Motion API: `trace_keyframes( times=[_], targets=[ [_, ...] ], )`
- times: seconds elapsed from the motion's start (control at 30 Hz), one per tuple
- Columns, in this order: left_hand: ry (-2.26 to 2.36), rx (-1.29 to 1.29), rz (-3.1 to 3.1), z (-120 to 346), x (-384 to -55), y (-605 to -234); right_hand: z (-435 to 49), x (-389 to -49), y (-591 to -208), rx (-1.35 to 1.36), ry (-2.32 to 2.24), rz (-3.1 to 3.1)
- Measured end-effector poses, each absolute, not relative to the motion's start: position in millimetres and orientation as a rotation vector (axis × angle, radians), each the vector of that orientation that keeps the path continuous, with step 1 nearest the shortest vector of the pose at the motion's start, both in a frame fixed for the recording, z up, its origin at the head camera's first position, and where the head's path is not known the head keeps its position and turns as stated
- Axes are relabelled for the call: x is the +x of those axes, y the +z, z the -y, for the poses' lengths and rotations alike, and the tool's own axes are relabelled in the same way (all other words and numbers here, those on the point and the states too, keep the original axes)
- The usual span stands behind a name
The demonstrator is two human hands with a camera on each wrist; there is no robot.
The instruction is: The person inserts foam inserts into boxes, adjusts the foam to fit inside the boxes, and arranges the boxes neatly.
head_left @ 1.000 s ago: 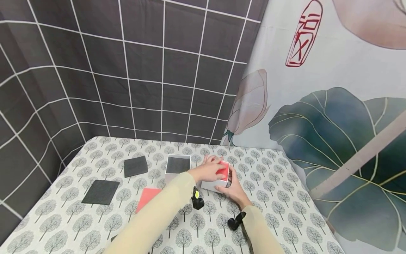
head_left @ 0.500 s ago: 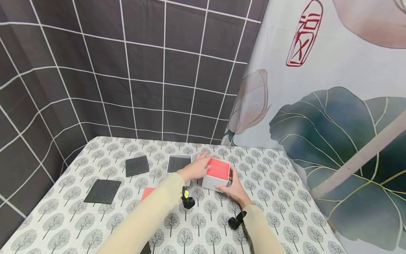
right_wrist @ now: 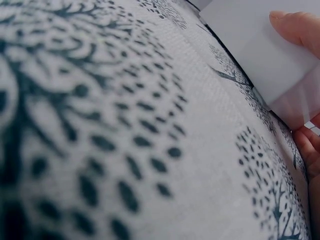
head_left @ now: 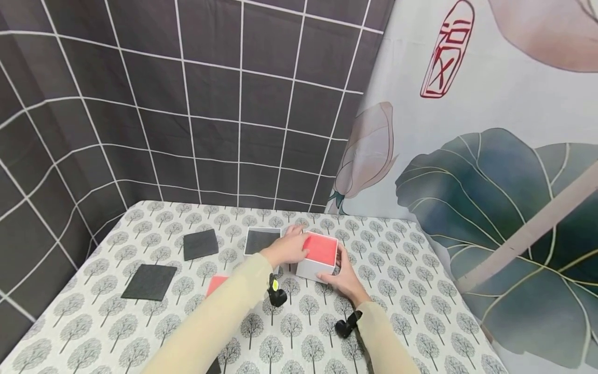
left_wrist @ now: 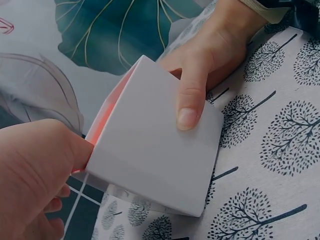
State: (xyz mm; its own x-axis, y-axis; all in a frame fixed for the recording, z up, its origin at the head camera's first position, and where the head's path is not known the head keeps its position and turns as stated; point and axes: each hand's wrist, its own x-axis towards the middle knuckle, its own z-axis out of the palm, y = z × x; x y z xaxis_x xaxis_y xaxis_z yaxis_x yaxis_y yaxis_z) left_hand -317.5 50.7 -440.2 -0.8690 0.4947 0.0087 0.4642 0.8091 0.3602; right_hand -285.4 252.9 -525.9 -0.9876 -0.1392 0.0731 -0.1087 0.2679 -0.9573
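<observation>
Red-lined white box (head_left: 312, 271): located on tree-print cloth (head_left: 402, 291), right of a second, dark-lined white box (head_left: 264, 227). Faces opening upward, with red interior (head_left: 323, 249) in plain sight.

Right hand (head_left: 343, 280): grasps the red-lined box, with thumb flat against the near wall and fingers round the right side.

Left hand (head_left: 290, 246): touches the left rim of the same box, with one digit over the edge at the red interior. Cannot tell whether pinching, owing to partly hidden fingertips.

Also noted, farther left on the cloth: two black squares (head_left: 149, 282), lying flat and apart from each other. Nearer: red square (head_left: 216, 284) and dark piece (head_left: 214, 366), both partly covered by left sleeve (head_left: 219, 322).
</observation>
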Motion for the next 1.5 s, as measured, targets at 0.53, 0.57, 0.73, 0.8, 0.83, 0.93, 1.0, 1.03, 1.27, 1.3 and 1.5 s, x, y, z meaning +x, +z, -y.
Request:
trace_keyframes(
  times=[0.53, 0.57, 0.73, 0.8, 0.83, 0.93, 1.0, 1.03, 1.27, 1.3, 1.5],
  targets=[
    [0.491, 0.773, -2.963, -45, -307, -435, -247, -276, -507, -0.273, -1.832, -2.482],
    [0.511, 0.788, -2.980, -45, -306, -435, -247, -275, -506, -0.276, -1.826, -2.492],
    [0.606, 0.865, -3.033, -43, -300, -436, -250, -280, -516, -0.301, -1.826, -2.533],
    [0.621, 0.887, -3.039, -42, -298, -435, -252, -284, -524, -0.292, -1.828, -2.550],
    [0.623, 0.898, -3.043, -41, -297, -435, -253, -286, -527, -0.293, -1.827, -2.557],
    [0.655, 0.914, -3.041, -39, -292, -435, -255, -289, -533, -0.263, -1.825, -2.567],
    [0.689, 0.918, -3.040, -36, -288, -435, -254, -286, -526, -0.255, -1.832, -2.543],
    [0.705, 0.918, -3.039, -35, -287, -435, -253, -283, -521, -0.256, -1.828, -2.539],
    [0.774, 0.928, -3.042, -25, -277, -435, -247, -271, -501, -0.278, -1.812, -2.532],
    [0.779, 0.933, -3.046, -24, -276, -435, -247, -271, -501, -0.279, -1.811, -2.529],
    [0.803, 0.973, -3.075, -16, -265, -435, -247, -273, -503, -0.259, -1.801, -2.516]
  ],
)
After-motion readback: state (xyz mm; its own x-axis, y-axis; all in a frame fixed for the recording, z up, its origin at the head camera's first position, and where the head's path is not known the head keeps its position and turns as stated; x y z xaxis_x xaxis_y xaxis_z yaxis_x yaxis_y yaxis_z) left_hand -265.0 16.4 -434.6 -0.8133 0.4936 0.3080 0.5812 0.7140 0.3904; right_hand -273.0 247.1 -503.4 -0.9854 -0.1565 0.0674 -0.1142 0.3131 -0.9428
